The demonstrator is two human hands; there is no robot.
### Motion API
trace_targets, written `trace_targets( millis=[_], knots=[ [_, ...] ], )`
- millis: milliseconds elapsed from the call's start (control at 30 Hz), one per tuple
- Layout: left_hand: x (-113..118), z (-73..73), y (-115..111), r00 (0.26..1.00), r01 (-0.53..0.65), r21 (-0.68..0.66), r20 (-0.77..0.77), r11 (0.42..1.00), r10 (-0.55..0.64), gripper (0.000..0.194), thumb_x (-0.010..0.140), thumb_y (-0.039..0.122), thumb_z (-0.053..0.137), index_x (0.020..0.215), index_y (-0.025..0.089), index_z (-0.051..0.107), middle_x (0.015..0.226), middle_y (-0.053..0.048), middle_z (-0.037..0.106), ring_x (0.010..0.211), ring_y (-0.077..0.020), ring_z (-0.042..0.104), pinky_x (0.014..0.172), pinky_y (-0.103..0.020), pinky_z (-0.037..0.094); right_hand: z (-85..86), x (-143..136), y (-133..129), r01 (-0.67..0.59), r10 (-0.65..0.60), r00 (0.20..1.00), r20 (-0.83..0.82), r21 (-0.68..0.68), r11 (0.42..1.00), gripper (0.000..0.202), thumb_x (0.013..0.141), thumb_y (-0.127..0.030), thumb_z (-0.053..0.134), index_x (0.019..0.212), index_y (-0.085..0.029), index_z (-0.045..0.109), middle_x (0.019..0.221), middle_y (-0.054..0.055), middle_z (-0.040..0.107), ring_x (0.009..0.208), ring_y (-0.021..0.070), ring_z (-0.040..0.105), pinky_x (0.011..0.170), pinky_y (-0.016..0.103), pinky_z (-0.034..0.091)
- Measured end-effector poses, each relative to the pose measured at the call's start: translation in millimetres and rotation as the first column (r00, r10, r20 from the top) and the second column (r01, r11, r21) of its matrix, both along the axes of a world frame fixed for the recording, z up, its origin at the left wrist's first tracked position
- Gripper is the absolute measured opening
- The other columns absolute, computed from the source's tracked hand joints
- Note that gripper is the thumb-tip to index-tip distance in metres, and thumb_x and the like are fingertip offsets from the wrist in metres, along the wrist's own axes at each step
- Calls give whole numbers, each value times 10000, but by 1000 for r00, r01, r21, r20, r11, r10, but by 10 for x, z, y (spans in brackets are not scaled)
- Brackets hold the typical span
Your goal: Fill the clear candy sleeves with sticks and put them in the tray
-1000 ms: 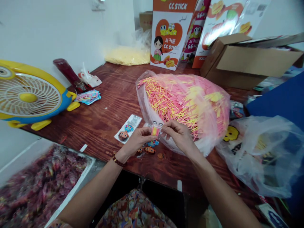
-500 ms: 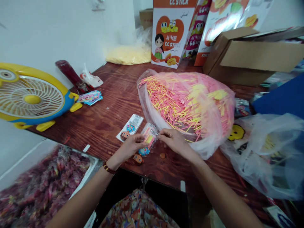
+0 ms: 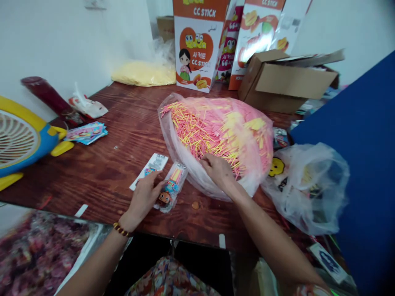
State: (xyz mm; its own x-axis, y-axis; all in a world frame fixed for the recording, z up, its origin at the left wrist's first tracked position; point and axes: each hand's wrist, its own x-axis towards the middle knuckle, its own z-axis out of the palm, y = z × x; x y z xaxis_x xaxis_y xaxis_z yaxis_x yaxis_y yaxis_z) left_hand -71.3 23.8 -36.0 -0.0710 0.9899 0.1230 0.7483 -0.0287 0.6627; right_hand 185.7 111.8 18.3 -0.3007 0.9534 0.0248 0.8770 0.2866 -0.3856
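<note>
My left hand (image 3: 145, 199) rests on the table with fingers stretched and apart. Its fingertips lie over a white printed card (image 3: 156, 162), and the thumb reaches the edge of a clear plastic sachet (image 3: 174, 181). Inside that sachet are pink and yellow sticks and a cartoon-printed card. My right hand (image 3: 219, 170) is at the near edge of a large clear plastic bag (image 3: 193, 176), its fingers curled together by the loose pink and yellow sticks (image 3: 197, 139). What those fingertips hold, if anything, is hidden.
At the left stand a yellow and blue fan (image 3: 27, 135), a dark red bottle (image 3: 49, 98) and a stack of printed packets (image 3: 88, 132). Printed cartons (image 3: 197, 45) and an open cardboard box (image 3: 286, 82) are behind. A white plastic bag (image 3: 311, 189) lies right.
Both hands were together at the sachet; now it lies flat on the table. My right hand has moved to the bag of sticks, my left onto the card. The view has shifted right.
</note>
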Motion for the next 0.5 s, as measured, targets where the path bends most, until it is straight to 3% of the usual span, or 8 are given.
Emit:
trace_targets(
  millis=[133, 233, 333, 500],
  knots=[
    [-251, 88, 119, 994, -91, 78, -57, 993, 96, 406, 907, 440, 515, 1169, 159, 648, 1061, -118, 721, 977, -267, 654, 895, -376, 486, 1, 675, 316, 103, -114, 956, 270, 54, 993, 290, 968, -210, 412, 1055, -177, 687, 1080, 120, 713, 930, 221, 635, 723, 293, 398],
    [-396, 110, 286, 963, -95, 61, -248, 994, 107, 412, 913, 441, 489, 1149, 152, 663, 1100, -141, 705, 1017, -302, 624, 927, -415, 459, -57, 1029, 538, -39, 26, 880, 474, 17, 999, 295, 934, -134, 437, 1099, -128, 682, 1148, 175, 665, 1051, 254, 581, 833, 313, 396],
    [-431, 48, 438, 896, -163, -20, -422, 986, 139, 449, 917, 464, 477, 1194, 159, 655, 1137, -171, 674, 1043, -341, 599, 898, -439, 456, -149, 1144, 645, -204, 159, 802, 576, 14, 979, 292, 923, -146, 479, 1150, -129, 660, 1207, 189, 621, 1098, 288, 539, 876, 347, 379],
    [-376, -50, 570, 817, -281, -148, -556, 948, 155, 530, 884, 537, 519, 1261, 181, 627, 1215, -204, 612, 1127, -400, 554, 874, -455, 463, -276, 1122, 721, -347, 206, 733, 648, 96, 933, 272, 958, -163, 421, 1089, -122, 656, 1138, 181, 627, 1054, 297, 537, 861, 384, 355]
  ],
)
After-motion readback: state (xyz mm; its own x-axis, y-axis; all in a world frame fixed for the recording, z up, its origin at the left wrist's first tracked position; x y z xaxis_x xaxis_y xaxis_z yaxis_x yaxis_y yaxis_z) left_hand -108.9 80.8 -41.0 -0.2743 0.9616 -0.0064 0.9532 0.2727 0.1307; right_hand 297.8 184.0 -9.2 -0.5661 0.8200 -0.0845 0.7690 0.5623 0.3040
